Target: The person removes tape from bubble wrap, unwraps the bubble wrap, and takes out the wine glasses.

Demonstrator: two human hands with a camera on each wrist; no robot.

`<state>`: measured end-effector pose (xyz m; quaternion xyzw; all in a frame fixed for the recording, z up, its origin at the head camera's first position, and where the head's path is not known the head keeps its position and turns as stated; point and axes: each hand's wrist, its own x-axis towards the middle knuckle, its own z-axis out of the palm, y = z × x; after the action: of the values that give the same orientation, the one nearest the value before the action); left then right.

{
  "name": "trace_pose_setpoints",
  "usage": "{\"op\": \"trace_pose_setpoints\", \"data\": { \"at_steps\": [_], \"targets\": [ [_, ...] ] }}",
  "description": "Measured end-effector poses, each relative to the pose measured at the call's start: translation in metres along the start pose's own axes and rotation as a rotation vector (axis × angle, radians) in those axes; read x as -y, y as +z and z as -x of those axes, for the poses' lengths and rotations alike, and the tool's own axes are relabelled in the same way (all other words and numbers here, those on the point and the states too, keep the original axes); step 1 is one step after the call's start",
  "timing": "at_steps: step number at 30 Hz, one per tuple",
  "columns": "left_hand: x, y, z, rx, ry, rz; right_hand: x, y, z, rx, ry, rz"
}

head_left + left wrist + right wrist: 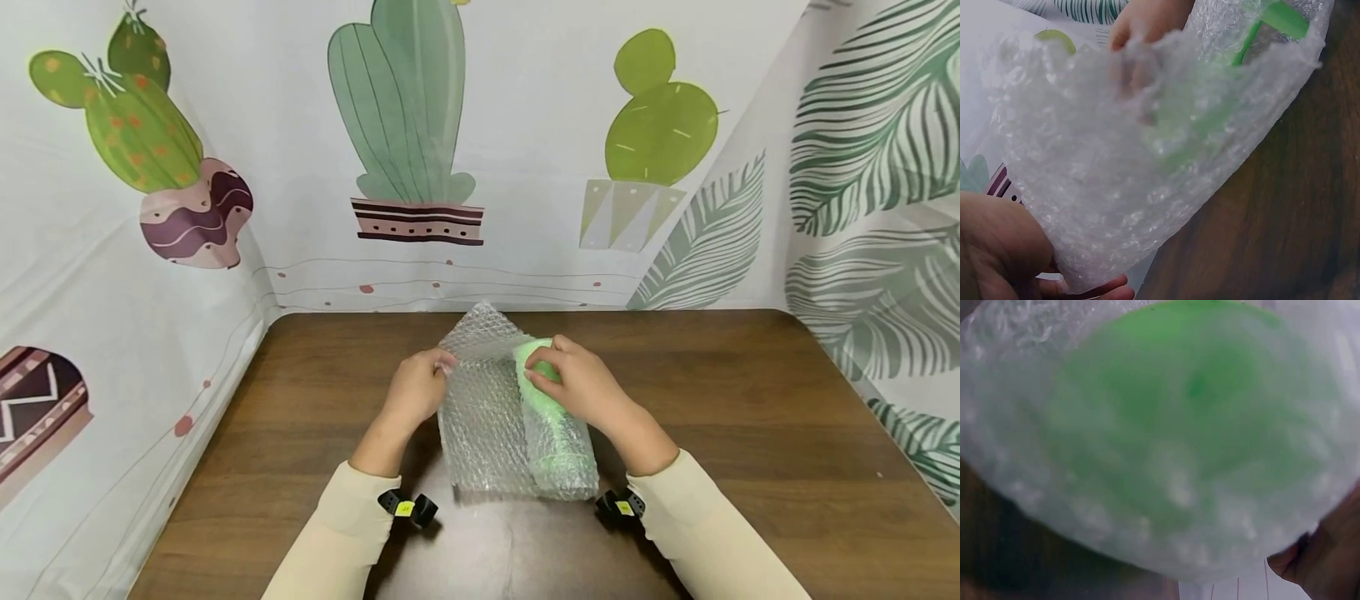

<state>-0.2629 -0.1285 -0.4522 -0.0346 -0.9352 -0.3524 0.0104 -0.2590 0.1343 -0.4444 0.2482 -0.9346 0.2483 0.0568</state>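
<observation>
A sheet of bubble wrap point(486, 425) lies on the table, partly rolled around a long, rounded green item point(542, 392). Through the plastic its bright green end and a green strip point(1285, 19) show; its exact kind is hidden. On the left, my left hand point(420, 385) pinches the loose upper edge of the wrap between thumb and fingers. My right hand point(579, 379) is at the item's far end, thumb and forefinger bent together on the wrap there. In the right wrist view the wrapped green end fills most of the picture, with some fingers point(1300, 562) at lower right.
The brown wooden table point(720, 400) extends to both sides. A white cloth backdrop point(525, 125) printed with cacti and leaves hangs behind and beside it. Each wrist wears a black strapped camera point(423, 510).
</observation>
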Motion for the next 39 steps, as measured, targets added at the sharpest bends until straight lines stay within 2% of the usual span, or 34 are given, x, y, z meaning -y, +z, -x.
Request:
{"op": "trace_pose_setpoints", "data": {
  "at_steps": [9, 16, 23, 32, 39],
  "targets": [
    [0.0, -0.002, -0.002, 0.021, -0.021, 0.02, -0.003, -0.001, -0.002, -0.03, 0.064, 0.038],
    [0.002, -0.004, -0.002, 0.02, -0.019, 0.027, -0.004, -0.002, -0.003, -0.013, 0.084, 0.065],
    [0.005, -0.007, -0.005, -0.005, -0.032, 0.028, -0.005, -0.004, -0.004, -0.014, 0.068, 0.052],
    [0.008, -0.015, -0.006, 0.006, -0.056, 0.04, -0.005, -0.005, -0.001, 0.024, 0.031, 0.072],
    [0.011, -0.016, -0.008, 0.01, -0.079, 0.044, -0.005, -0.004, -0.001, 0.004, 0.031, 0.091]
  ]
}}
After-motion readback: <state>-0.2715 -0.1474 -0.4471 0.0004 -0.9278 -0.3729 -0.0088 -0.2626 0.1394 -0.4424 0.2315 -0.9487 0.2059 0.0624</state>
